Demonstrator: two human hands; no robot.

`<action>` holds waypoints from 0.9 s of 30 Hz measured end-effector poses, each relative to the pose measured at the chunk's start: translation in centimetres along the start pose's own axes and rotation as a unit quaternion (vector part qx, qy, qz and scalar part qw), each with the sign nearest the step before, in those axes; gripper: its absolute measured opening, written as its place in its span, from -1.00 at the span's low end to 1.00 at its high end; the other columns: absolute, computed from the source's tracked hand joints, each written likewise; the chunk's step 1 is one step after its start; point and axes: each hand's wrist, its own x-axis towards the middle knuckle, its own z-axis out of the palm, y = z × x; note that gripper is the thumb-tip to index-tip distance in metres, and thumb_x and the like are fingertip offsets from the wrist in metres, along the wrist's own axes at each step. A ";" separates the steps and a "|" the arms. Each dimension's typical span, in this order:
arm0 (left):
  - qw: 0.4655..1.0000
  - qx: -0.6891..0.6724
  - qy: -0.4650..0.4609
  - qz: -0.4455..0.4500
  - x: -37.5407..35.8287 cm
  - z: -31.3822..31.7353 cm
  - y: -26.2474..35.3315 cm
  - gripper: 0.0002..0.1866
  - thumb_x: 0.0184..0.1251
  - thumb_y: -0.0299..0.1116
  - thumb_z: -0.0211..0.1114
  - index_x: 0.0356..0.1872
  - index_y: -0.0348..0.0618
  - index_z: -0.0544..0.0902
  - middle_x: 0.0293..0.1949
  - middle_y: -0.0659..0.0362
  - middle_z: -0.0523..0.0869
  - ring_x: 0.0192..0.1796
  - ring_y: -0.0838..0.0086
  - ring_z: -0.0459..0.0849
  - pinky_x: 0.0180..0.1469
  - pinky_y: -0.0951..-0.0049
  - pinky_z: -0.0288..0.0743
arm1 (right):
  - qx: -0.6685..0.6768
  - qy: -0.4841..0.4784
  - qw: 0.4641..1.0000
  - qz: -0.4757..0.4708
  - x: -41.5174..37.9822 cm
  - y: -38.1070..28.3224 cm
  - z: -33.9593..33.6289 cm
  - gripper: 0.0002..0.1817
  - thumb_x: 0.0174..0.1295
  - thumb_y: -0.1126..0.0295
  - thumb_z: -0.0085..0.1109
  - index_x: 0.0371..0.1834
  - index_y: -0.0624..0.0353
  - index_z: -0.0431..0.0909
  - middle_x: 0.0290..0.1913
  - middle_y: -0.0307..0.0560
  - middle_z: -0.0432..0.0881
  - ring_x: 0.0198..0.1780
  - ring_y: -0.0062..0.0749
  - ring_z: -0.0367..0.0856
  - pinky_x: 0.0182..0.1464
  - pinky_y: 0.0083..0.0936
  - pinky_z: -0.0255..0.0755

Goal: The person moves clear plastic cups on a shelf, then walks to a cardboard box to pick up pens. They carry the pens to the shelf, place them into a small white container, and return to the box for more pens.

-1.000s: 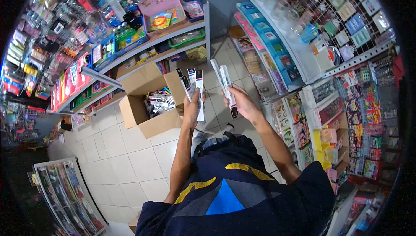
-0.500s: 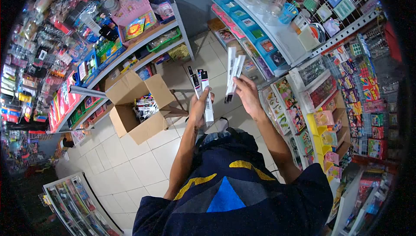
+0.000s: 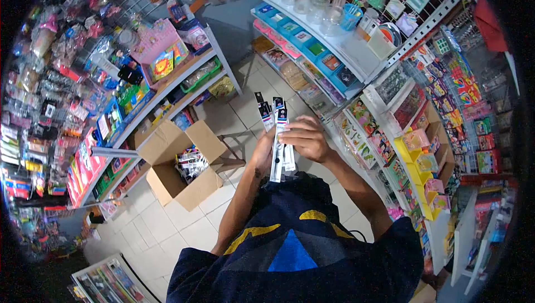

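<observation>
Several long, thin white packets (image 3: 280,147) with black tops stand bunched in front of my body. My left hand (image 3: 264,150) is closed round the bunch from the left side. From the right, my right hand (image 3: 307,140) presses its thumb and fingers on the frontmost packet, which overlaps the others. Black header ends of the packets fan out above the hands. What is inside the packets cannot be made out, and part of my left fingers is hidden behind them.
An open cardboard box (image 3: 192,194) with packaged goods (image 3: 192,164) inside stands at the left on a support. Loaded shelves (image 3: 167,88) rise on the left. A display rack (image 3: 356,58) with clear jars (image 3: 319,5) and hanging packs (image 3: 465,88) lines the right. Tiled floor (image 3: 184,228) lies below.
My right hand has brought its packets down and left to the bunch in my left hand. The packets, held apart before, now overlap. The view has shifted slightly.
</observation>
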 end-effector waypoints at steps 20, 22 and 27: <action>0.996 0.083 0.012 -0.014 3.8 -2.0 3.3 -0.72 0.45 -0.08 0.10 -0.17 -0.08 0.51 -0.37 0.24 0.58 -0.38 0.59 0.57 -0.37 0.52 0.48 | -0.024 -0.019 0.970 0.243 3.0 -0.9 3.9 -0.67 0.07 0.62 0.12 -0.10 0.03 0.64 0.17 -0.06 0.50 0.22 -0.20 0.43 0.21 -0.27 0.24; 0.991 0.133 -0.009 0.024 4.3 -2.0 4.0 -0.75 0.45 -0.12 0.11 -0.26 -0.09 0.51 -0.44 0.25 0.56 -0.42 0.61 0.54 -0.40 0.54 0.43 | 0.022 0.109 0.944 0.310 1.8 -0.6 5.6 -0.64 0.13 0.54 0.08 0.03 0.07 0.54 0.24 -0.05 0.43 0.24 -0.20 0.40 0.20 -0.32 0.26; 0.940 0.226 0.018 0.253 5.7 0.9 5.3 -0.83 0.41 -0.30 0.18 -0.27 -0.19 0.47 -0.44 0.22 0.55 -0.40 0.54 0.53 -0.31 0.49 0.42 | 0.532 0.416 0.529 0.513 -2.2 0.4 9.1 -0.53 0.28 0.11 0.08 0.23 -0.01 0.37 0.22 -0.13 0.40 0.13 -0.25 0.45 0.17 -0.24 0.36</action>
